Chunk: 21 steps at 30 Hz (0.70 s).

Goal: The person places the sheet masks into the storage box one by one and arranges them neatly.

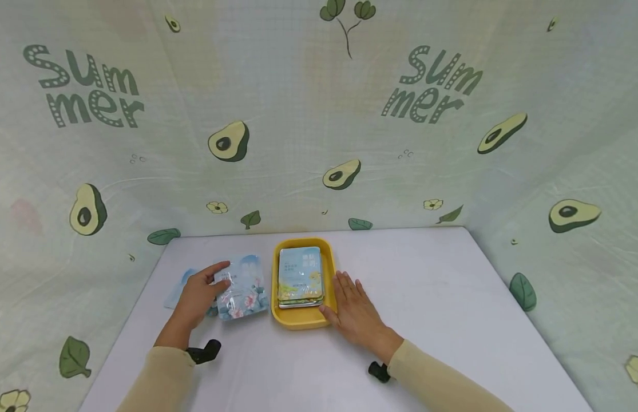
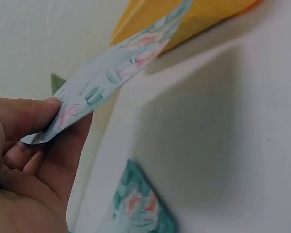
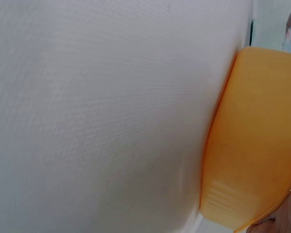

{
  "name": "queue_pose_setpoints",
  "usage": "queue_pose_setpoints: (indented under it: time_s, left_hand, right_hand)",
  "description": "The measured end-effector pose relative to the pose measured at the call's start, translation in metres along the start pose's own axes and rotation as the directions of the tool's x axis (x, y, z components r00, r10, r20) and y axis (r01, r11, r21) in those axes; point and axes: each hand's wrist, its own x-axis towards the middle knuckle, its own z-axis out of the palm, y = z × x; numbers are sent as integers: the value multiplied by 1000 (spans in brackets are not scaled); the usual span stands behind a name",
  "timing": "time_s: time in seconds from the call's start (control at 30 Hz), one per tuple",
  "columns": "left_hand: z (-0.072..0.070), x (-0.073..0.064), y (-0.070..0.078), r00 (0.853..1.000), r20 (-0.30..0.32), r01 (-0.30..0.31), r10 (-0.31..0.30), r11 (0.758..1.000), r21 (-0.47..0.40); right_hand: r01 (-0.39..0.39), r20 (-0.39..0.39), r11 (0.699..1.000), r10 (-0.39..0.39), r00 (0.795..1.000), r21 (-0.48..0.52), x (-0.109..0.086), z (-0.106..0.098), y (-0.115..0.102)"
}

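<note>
My left hand pinches a pale blue flat packet printed with pink flowers, thumb above and fingers beneath. In the left wrist view that packet is tilted and raised over the table. Another blue packet lies under and left of this hand, partly hidden; its flowered corner shows in the left wrist view. A yellow tray stands right of the held packet, with a stack of packets inside. My right hand rests with straight fingers against the tray's right side.
The white table extends right of the tray and in front of it. A cloth printed with avocados and leaves hangs behind and at both sides. Black wrist cameras sit below the left cuff and the right cuff.
</note>
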Motion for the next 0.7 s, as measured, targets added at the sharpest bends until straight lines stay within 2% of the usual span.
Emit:
queue_pose_setpoints:
  time_s: [0.17, 0.33, 0.53, 0.7]
  left_hand:
    - [-10, 4, 8, 998, -54, 21, -26, 996, -92]
    - [-13, 8, 20, 996, -86, 8, -20, 991, -132]
    - [-6, 13, 39, 995, -96, -24, 5, 980, -199]
    - [9, 20, 52, 995, -97, -36, 15, 976, -217]
  right_hand:
    - [9, -5, 999, -9, 1000, -37, 0, -1, 0]
    - [18, -20, 998, -19, 1000, -61, -1, -2, 0]
    - [22, -21, 998, -23, 1000, -61, 0, 0, 0]
    - [21, -23, 996, -23, 999, -84, 0, 0, 0]
